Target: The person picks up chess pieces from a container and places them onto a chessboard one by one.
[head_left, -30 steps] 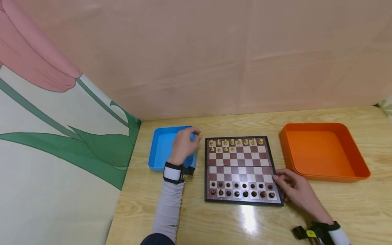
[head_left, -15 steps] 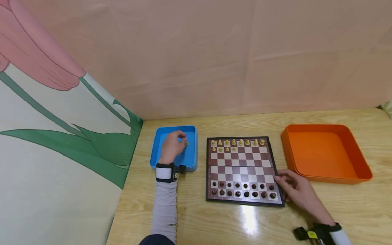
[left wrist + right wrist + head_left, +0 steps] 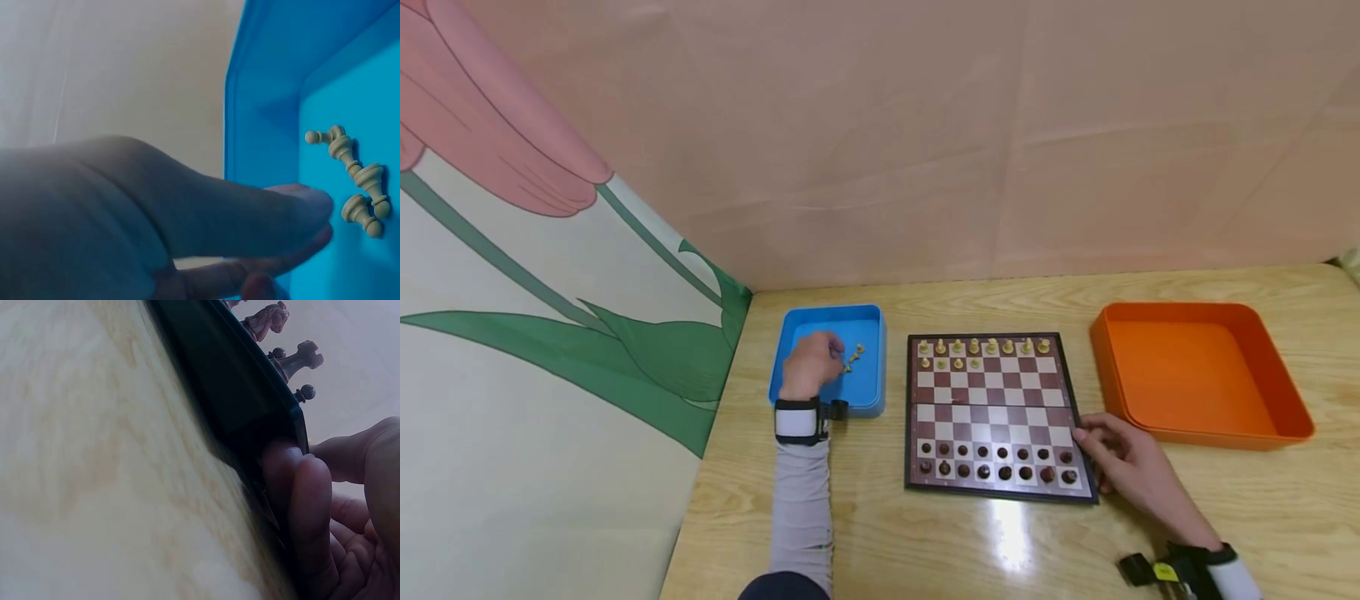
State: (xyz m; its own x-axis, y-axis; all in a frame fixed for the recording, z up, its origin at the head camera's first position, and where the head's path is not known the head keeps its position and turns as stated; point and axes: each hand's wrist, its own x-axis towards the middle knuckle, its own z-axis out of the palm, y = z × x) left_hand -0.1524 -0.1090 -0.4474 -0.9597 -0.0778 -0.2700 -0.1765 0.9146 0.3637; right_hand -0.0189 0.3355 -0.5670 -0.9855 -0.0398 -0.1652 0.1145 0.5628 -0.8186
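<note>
My left hand (image 3: 811,365) is inside the blue tray (image 3: 871,392), its thumb and fingers reaching toward several cream chess pawns (image 3: 365,187) that lie on the tray's floor. In the left wrist view the thumb tip stops just short of the nearest pawn, and no piece shows between the fingers. My right hand (image 3: 1127,462) grips the right edge of the chessboard (image 3: 992,408), thumb on top and fingers against the side and underside. Cream pieces (image 3: 973,347) fill the board's far row and part of the second. Dark pieces (image 3: 983,472) stand in the two near rows.
An orange tray (image 3: 1202,375) stands to the right of the board, close to its edge. The wooden table (image 3: 880,542) meets a pinkish cloth backdrop (image 3: 880,167) at the back. A flower-printed cloth (image 3: 550,467) hangs at the left.
My left hand has moved left and down into the blue tray, from above its right rim, uncovering the pawns there. The right hand keeps its hold on the board's edge.
</note>
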